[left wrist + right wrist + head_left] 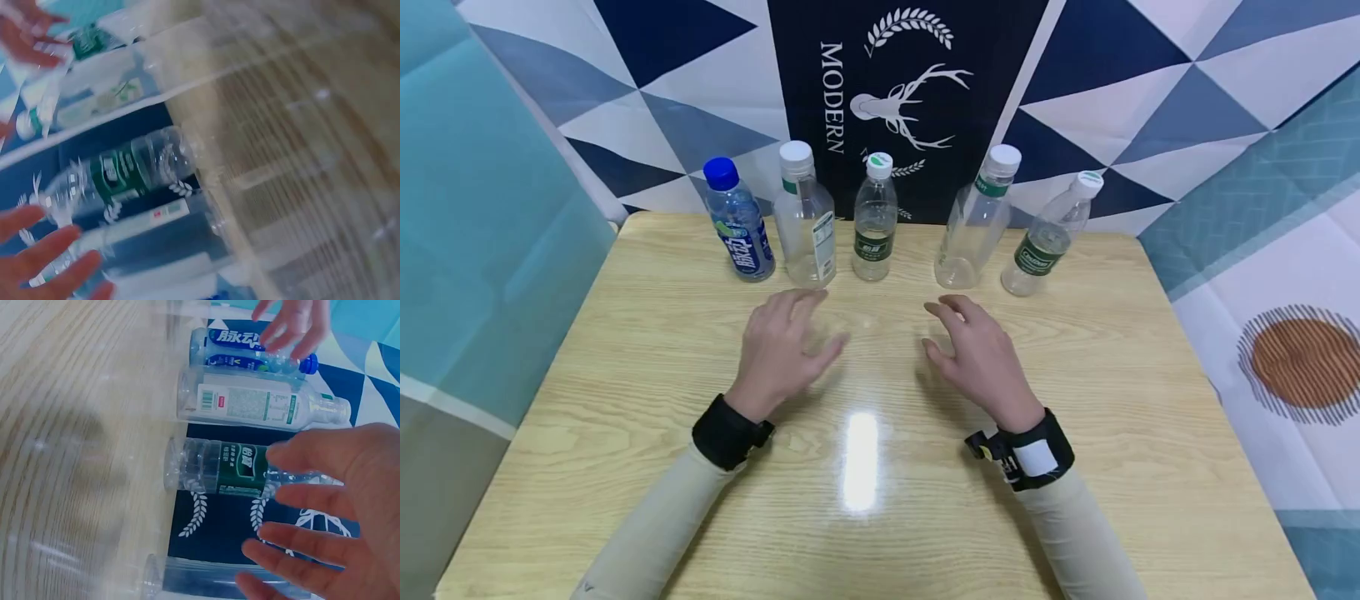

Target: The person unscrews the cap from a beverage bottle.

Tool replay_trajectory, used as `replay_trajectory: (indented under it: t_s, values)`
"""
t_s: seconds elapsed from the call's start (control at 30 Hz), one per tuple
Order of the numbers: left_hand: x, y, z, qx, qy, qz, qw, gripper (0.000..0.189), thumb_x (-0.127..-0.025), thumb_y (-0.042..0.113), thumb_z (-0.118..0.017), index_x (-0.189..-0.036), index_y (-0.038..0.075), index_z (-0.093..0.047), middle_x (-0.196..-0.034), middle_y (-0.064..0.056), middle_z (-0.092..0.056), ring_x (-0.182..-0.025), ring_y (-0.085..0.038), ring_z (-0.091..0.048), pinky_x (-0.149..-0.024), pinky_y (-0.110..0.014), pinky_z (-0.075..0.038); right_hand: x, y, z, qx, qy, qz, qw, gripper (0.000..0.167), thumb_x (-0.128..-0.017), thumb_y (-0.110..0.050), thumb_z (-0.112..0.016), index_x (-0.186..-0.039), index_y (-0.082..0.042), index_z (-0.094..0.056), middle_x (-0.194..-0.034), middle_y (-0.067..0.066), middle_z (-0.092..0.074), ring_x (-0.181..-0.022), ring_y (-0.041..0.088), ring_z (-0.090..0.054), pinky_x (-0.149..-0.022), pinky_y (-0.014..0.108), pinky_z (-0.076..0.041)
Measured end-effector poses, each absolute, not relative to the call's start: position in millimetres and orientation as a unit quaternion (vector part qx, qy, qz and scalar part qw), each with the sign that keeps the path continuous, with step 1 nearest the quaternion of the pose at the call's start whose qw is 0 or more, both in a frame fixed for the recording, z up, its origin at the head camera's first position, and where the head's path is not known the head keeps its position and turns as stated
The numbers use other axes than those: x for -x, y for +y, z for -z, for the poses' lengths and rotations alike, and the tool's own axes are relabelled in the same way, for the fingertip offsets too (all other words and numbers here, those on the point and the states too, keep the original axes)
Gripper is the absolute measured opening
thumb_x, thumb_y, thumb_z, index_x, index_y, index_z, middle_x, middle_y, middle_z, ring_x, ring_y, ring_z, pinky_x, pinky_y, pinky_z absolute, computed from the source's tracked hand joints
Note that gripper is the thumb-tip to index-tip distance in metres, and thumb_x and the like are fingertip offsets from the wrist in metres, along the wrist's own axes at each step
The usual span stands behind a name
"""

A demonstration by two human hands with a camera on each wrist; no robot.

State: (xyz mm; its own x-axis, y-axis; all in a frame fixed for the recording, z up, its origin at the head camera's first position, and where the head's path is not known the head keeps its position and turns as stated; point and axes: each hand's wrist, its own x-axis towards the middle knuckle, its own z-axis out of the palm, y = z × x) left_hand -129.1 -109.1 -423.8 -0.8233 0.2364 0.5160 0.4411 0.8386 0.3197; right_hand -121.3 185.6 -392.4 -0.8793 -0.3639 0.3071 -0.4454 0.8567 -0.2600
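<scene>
Several plastic bottles stand in a row along the table's back edge. From the left in the head view come a blue-capped bottle (741, 225), a tall clear bottle (805, 225) with a white cap, a small green-labelled bottle (874, 221), another tall clear bottle (973, 221) and a tilted-looking green-labelled bottle (1048, 237). My left hand (786, 342) is over the table just in front of the tall left bottle, fingers spread and holding nothing. Relaxed and bare too, my right hand (973, 350) hovers in front of the tall right bottle. In the right wrist view its fingers are apart.
Under the hands lies a light wooden table (865, 550) with a bright reflection. Behind the bottles rises a patterned cloth (700, 75) with triangles and a deer print. More cloth hangs at the left and right sides.
</scene>
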Motion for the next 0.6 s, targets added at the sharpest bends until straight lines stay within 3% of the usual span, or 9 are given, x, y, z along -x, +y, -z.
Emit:
replay_trajectory:
  t_s: [0.1,0.17,0.23,0.33,0.47,0.6]
  values:
    - [136.4,-126.7,426.8,0.128,-0.861,0.355,0.34,0.042,-0.091,0.032,-0.071,-0.114,-0.003,-0.068,-0.108,-0.02,-0.073,-0.099,-0.034,-0.069,-0.083,-0.048,-0.058,121.0,185.5,394.6,-0.215,-0.95,-0.169,0.15,0.027,-0.089,-0.021,-0.076,-0.112,-0.007,-0.073,-0.11,0.012,-0.072,-0.091,0.028,-0.071,-0.07,0.043,-0.058]
    - [145.5,-139.8,427.0,0.077,-0.811,0.443,0.375,0.031,-0.091,0.019,-0.072,-0.109,-0.006,-0.066,-0.103,-0.019,-0.072,-0.094,-0.03,-0.068,-0.081,-0.042,-0.058,120.0,186.9,394.5,-0.213,-0.949,-0.167,0.162,0.012,-0.087,-0.018,-0.075,-0.096,-0.009,-0.075,-0.092,0.008,-0.073,-0.074,0.023,-0.068,-0.059,0.04,-0.054]
    - [156.2,-153.4,426.0,0.024,-0.769,0.511,0.383,0.03,-0.09,0.014,-0.073,-0.113,-0.004,-0.063,-0.108,-0.017,-0.071,-0.099,-0.024,-0.066,-0.084,-0.037,-0.056,119.2,187.8,394.5,-0.212,-0.949,-0.159,0.168,0.006,-0.086,-0.016,-0.074,-0.085,-0.011,-0.073,-0.079,0.004,-0.071,-0.063,0.02,-0.065,-0.052,0.036,-0.049]
    - [174.1,-171.5,423.0,-0.027,-0.752,0.554,0.357,0.046,-0.09,0.016,-0.075,-0.13,0.002,-0.057,-0.126,-0.013,-0.065,-0.117,-0.018,-0.06,-0.096,-0.033,-0.05,119.3,188.3,395.4,-0.213,-0.951,-0.152,0.166,0.007,-0.086,-0.015,-0.073,-0.079,-0.013,-0.071,-0.073,0.001,-0.069,-0.057,0.017,-0.061,-0.049,0.034,-0.046]
    - [200.8,-183.7,418.1,-0.026,-0.76,0.574,0.303,0.074,-0.089,0.019,-0.074,-0.151,0.003,-0.038,-0.152,-0.015,-0.048,-0.142,-0.023,-0.045,-0.115,-0.043,-0.039,119.6,187.4,396.3,-0.212,-0.952,-0.151,0.163,0.007,-0.086,-0.016,-0.073,-0.079,-0.014,-0.071,-0.073,0.0,-0.069,-0.057,0.016,-0.061,-0.049,0.033,-0.045]
    - [225.0,-188.7,417.0,-0.02,-0.762,0.59,0.265,0.091,-0.087,0.023,-0.076,-0.16,0.006,-0.023,-0.165,-0.016,-0.031,-0.153,-0.03,-0.033,-0.124,-0.05,-0.028,118.9,185.0,395.6,-0.219,-0.948,-0.156,0.17,0.007,-0.086,-0.016,-0.073,-0.079,-0.014,-0.071,-0.074,0.0,-0.07,-0.057,0.016,-0.061,-0.048,0.032,-0.045]
